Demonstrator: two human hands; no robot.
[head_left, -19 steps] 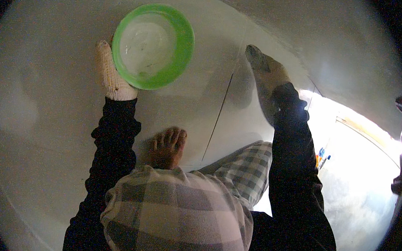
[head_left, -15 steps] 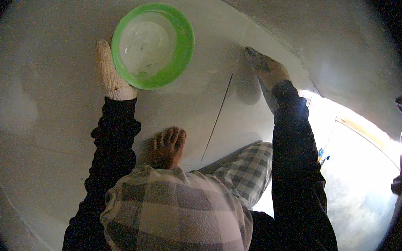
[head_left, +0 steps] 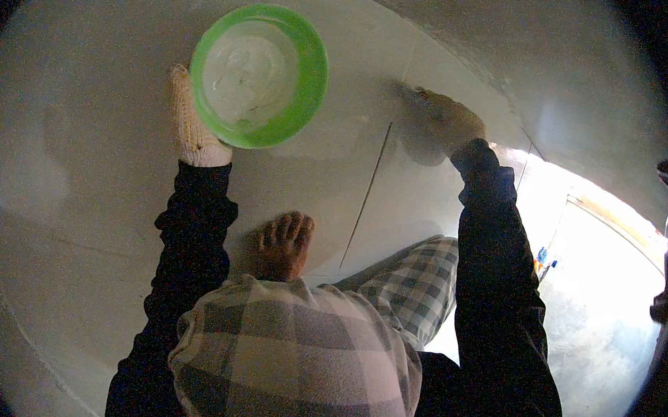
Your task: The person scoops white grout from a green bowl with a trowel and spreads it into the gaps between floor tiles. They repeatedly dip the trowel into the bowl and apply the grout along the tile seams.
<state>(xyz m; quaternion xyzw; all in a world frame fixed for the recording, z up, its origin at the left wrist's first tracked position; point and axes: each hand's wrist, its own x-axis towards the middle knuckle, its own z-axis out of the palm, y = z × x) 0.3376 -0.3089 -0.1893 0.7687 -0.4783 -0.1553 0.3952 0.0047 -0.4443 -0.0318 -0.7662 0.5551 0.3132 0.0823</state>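
A green round bowl (head_left: 308,89) is at the upper left, with whitish, wet-looking stuff inside. My left hand (head_left: 187,115), in a cream knitted glove, lies along the bowl's left side and grips it there. Its fingers run up the outer wall; the thumb is hidden. Farther right, my right hand (head_left: 452,120) is low over the pale tiled floor (head_left: 336,185), beyond a dark joint line (head_left: 367,191). The fingertips are dark and smeared by motion, so I cannot tell whether they hold anything.
My bare foot (head_left: 284,244) and checked trouser leg (head_left: 414,285) are below the bowl. A grey wall (head_left: 579,79) rises at the upper right. Bright light falls across the floor at the right, where a small blue-and-orange thing (head_left: 542,260) shows beside my right sleeve.
My right hand has shifted slightly, its fingers drawn in and blurred. My left hand stays at the bowl. The whole view has moved a little.
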